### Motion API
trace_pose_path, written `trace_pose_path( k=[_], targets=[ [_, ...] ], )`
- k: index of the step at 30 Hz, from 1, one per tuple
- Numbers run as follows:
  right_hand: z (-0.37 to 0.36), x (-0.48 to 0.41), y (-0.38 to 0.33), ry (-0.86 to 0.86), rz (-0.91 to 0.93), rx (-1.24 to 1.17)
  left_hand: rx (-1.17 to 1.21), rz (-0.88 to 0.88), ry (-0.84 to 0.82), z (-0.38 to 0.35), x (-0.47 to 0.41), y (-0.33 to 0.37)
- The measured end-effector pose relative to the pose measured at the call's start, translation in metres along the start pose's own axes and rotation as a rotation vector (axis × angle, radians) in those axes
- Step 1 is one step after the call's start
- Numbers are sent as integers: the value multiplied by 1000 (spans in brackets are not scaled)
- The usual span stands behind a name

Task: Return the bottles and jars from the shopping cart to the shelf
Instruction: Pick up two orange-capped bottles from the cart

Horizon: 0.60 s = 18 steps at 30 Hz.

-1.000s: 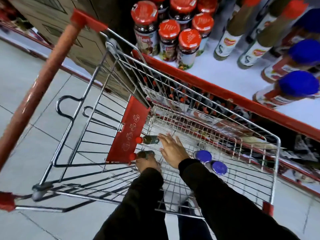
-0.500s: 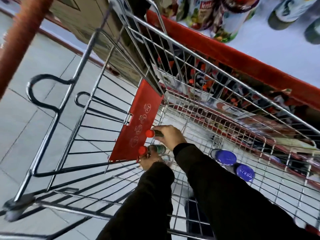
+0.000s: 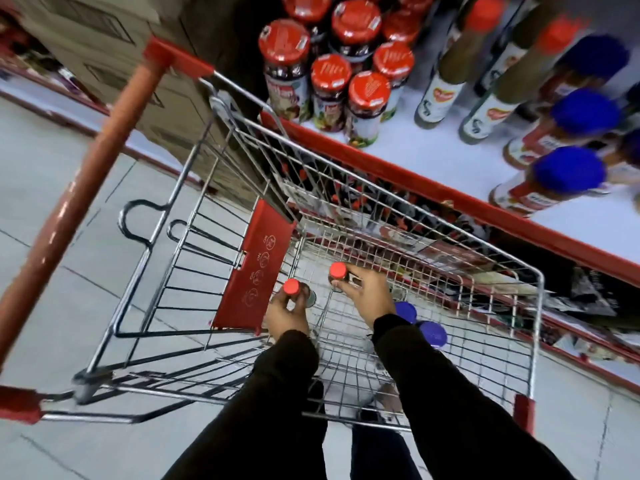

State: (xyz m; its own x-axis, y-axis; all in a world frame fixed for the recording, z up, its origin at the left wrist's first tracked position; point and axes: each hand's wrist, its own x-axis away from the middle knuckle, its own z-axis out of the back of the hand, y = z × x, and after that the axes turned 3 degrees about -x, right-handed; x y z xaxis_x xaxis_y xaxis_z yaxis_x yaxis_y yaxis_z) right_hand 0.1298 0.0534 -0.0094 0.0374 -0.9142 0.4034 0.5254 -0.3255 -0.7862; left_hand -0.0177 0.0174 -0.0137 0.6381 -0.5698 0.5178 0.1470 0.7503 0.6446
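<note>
Both my hands are inside the wire shopping cart. My left hand grips a dark bottle with a red cap, held upright. My right hand grips a second red-capped bottle, a little higher and to the right. Two blue-capped jars lie on the cart floor just right of my right wrist, partly hidden by my sleeve. The white shelf with its red front edge runs beyond the cart.
On the shelf stand several red-lidded jars, tall red-capped bottles and blue-capped jars. The cart's red child-seat flap is left of my hands, its red handle further left. Cardboard boxes stand beyond.
Both bottles have gone from lying on the cart floor to upright in my hands and lifted. The view has tilted back up, so the shelf is in sight again.
</note>
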Motion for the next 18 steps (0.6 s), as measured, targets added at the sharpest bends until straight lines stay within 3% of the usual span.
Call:
trace_pose_path(
  k=[6, 11, 18],
  targets=[
    [58, 40, -43, 195, 43, -40, 32, -361, -161, 35, 40, 60],
    [101, 65, -78, 389, 138, -74, 46, -640, -191, 43, 55, 108],
    [151, 78, -119, 666, 222, -176, 161, -848, -255, 40, 78, 182]
  ],
)
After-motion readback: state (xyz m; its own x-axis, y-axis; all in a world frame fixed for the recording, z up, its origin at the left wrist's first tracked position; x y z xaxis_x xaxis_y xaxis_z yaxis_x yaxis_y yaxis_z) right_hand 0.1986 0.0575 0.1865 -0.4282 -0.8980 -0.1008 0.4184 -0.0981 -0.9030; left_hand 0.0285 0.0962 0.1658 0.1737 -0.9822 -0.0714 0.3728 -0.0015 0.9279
